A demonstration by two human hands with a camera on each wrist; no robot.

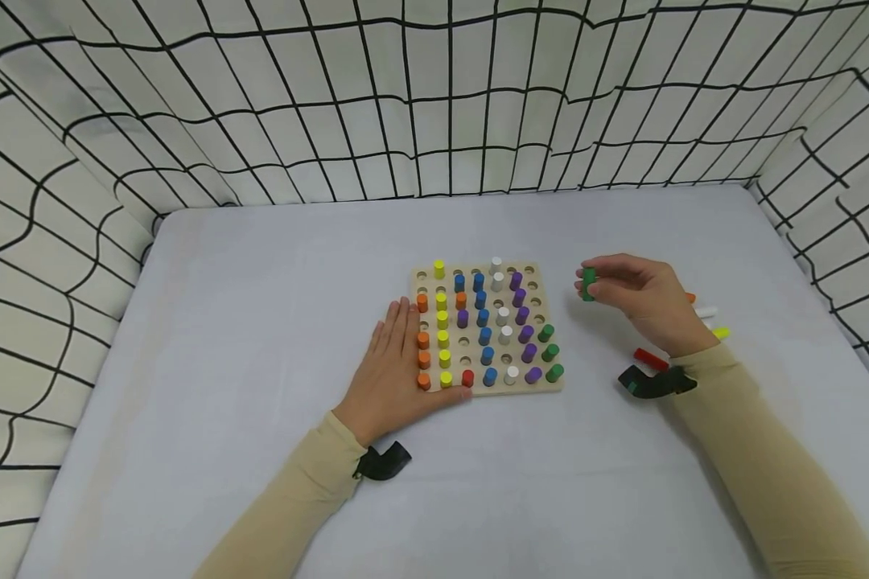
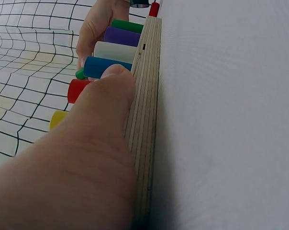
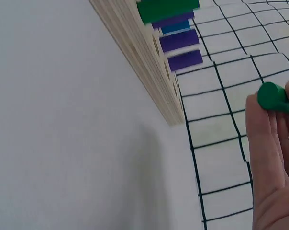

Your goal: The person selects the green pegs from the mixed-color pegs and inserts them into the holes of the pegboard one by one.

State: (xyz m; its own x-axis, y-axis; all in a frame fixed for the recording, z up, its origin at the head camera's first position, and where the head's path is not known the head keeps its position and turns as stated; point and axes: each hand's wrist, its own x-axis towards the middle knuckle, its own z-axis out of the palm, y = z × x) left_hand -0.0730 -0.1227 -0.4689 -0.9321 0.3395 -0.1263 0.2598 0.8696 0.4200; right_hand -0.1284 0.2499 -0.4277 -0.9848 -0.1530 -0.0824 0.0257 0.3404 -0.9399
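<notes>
A square wooden pegboard (image 1: 488, 389) bears upright pegs in rows of orange, yellow, red, blue, white, purple and green, with some holes bare. My left hand (image 1: 393, 374) lies along its left side, fingers straight, thumb stretched along the front edge; the left wrist view shows the thumb tip by a blue peg (image 2: 99, 67). To the right of the board, my right hand (image 1: 644, 297) pinches a green peg (image 1: 588, 285) between thumb and fingertips, above the table. The right wrist view shows this green peg (image 3: 269, 97) end-on, apart from the board.
Loose pegs lie on the white table (image 1: 261, 322) under and behind my right wrist: a red peg (image 1: 651, 359), a white peg (image 1: 706, 312), a yellow peg (image 1: 721, 332) and a partly hidden orange peg (image 1: 691, 297). A black grid on white walls (image 1: 434, 121) surrounds the table's back and sides.
</notes>
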